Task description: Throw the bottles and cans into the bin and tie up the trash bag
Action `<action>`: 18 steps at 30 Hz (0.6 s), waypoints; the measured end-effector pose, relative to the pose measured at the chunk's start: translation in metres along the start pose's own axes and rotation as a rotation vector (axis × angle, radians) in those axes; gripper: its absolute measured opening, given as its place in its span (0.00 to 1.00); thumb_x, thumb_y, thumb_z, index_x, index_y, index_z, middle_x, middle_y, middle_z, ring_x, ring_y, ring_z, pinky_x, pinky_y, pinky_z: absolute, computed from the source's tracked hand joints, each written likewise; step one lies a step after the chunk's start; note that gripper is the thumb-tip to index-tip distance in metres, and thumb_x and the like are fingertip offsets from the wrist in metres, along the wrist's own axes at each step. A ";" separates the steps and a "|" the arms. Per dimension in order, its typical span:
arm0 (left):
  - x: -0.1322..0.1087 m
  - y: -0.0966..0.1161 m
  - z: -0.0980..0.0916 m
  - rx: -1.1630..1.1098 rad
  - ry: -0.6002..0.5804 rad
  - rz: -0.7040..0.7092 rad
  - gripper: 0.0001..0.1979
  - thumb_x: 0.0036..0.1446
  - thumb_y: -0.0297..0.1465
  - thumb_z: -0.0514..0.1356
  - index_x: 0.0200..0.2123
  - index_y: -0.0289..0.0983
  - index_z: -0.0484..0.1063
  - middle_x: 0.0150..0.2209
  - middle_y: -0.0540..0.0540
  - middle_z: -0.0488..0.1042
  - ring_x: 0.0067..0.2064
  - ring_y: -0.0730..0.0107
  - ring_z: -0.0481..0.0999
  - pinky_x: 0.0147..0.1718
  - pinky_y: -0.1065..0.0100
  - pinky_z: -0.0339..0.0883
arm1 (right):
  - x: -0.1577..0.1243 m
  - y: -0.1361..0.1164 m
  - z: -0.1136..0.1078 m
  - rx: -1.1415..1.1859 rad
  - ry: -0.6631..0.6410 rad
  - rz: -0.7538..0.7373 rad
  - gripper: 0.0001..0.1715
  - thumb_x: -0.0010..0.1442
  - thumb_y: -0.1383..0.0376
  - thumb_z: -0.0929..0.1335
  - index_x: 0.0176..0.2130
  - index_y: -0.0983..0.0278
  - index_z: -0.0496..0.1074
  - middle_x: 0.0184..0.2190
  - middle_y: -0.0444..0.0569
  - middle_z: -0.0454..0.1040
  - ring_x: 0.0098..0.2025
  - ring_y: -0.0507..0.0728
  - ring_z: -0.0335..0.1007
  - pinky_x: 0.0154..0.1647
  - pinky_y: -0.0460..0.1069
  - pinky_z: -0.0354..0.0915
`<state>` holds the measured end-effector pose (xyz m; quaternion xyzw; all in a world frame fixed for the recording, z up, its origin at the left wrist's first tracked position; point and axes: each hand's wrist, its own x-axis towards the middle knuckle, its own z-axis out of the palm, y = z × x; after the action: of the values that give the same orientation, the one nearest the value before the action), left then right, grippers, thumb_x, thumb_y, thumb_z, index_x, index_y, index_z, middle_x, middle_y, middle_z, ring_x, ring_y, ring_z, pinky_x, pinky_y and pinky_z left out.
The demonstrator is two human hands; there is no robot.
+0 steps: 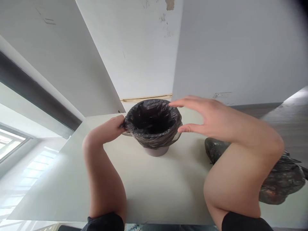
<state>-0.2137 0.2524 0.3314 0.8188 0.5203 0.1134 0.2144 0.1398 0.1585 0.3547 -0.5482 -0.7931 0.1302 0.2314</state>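
Head view, and I watch a bin [156, 152] standing upright on the pale surface [156, 189], its rim wrapped in a black liner [154, 138] that hangs over the outside. It sits between the person's two hands: the left hand [115, 126] grips a gathered bit of the liner's edge at the bin's left side, while the right hand [204, 117] is spread wide at the right side, fingertips at the rim; I cannot tell whether they touch. Beyond the right forearm, which partly hides it, dark bagged plastic [280, 179] lies on the surface, whether one bag or two I can't say. Behind the bin rises a white panel [144, 48] with a peeling patch [170, 4], and a window [11, 142] brightens the left.
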 end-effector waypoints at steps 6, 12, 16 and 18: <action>0.006 -0.004 0.002 0.084 -0.152 0.009 0.13 0.61 0.39 0.55 0.41 0.47 0.79 0.46 0.47 0.83 0.48 0.49 0.81 0.45 0.56 0.75 | 0.018 0.045 0.014 -0.051 -0.129 0.277 0.61 0.42 0.47 0.83 0.69 0.52 0.67 0.66 0.55 0.73 0.61 0.78 0.73 0.56 0.64 0.71; 0.011 -0.008 0.004 0.065 -0.165 0.036 0.13 0.60 0.38 0.55 0.42 0.46 0.78 0.45 0.47 0.83 0.48 0.51 0.79 0.47 0.56 0.75 | 0.050 0.036 0.033 -0.036 -0.382 0.209 0.13 0.52 0.63 0.75 0.41 0.58 0.80 0.40 0.51 0.83 0.41 0.66 0.79 0.39 0.55 0.70; 0.011 -0.014 0.006 0.050 -0.181 0.002 0.14 0.59 0.43 0.57 0.38 0.46 0.80 0.41 0.46 0.82 0.47 0.49 0.79 0.50 0.54 0.74 | 0.050 0.033 0.032 -0.213 -0.422 0.411 0.05 0.57 0.64 0.69 0.29 0.60 0.75 0.30 0.53 0.77 0.34 0.65 0.75 0.33 0.56 0.64; 0.012 -0.019 0.008 0.041 -0.170 -0.008 0.13 0.59 0.44 0.58 0.36 0.46 0.81 0.41 0.46 0.82 0.47 0.49 0.79 0.50 0.53 0.74 | 0.050 0.035 0.033 -0.224 -0.426 0.466 0.05 0.58 0.63 0.70 0.30 0.59 0.75 0.31 0.53 0.77 0.36 0.66 0.75 0.34 0.57 0.65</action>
<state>-0.2208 0.2688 0.3152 0.8277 0.5055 0.0319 0.2417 0.1370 0.2196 0.3215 -0.6972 -0.6864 0.2036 -0.0373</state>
